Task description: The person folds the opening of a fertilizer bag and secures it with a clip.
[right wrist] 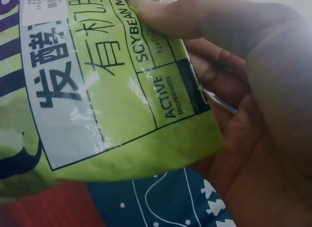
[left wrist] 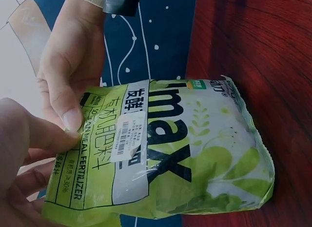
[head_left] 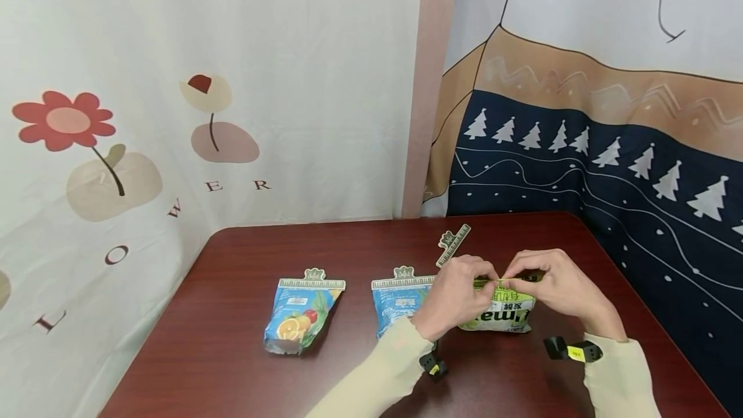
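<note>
A green and white soybean meal fertilizer bag (head_left: 502,309) stands on the table with its printed front toward me. At its top edge my left hand (head_left: 461,292) pinches the film between thumb and fingers. My right hand (head_left: 560,286) pinches the same edge a little to the right, the two thumbs close together. In the left wrist view, a white barcode label (left wrist: 129,136) sits on the bag's front. The right wrist view shows the bag's corner (right wrist: 195,139) against the right palm. Behind my left hand lies a loose metal clip (head_left: 453,245) with a ruler-like bar.
To the left stands a blue bag with fruit pictures (head_left: 302,318), a clip (head_left: 313,282) across its top. A second clipped blue bag (head_left: 397,305) is partly hidden behind my left hand. Patterned cloths hang behind the dark red table (head_left: 232,366).
</note>
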A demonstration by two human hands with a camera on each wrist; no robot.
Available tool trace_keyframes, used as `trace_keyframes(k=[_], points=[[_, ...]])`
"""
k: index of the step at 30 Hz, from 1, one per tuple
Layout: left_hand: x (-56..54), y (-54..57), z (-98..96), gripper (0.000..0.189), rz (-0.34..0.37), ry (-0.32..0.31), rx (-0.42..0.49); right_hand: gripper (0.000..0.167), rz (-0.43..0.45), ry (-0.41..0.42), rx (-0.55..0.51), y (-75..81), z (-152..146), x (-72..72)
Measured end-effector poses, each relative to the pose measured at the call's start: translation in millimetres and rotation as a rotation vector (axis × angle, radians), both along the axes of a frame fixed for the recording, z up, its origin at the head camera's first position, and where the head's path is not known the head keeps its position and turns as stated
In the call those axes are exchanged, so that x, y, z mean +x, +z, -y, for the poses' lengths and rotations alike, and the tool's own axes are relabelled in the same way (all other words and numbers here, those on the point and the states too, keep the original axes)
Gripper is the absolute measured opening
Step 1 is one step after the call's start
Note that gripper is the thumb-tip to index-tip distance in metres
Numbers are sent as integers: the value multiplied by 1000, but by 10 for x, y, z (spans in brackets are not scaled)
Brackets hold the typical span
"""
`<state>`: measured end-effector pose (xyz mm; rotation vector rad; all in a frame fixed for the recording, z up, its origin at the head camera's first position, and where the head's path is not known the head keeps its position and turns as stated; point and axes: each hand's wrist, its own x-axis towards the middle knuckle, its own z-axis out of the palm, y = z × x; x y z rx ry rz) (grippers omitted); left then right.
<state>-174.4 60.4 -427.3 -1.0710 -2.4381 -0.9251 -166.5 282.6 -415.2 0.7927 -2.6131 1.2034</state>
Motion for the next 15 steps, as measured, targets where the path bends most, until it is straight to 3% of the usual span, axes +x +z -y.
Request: trace_keyframes(k=[15], points=[[-19, -69, 174, 5, 224, 5, 118, 14, 87, -39, -3, 17, -123, 31]])
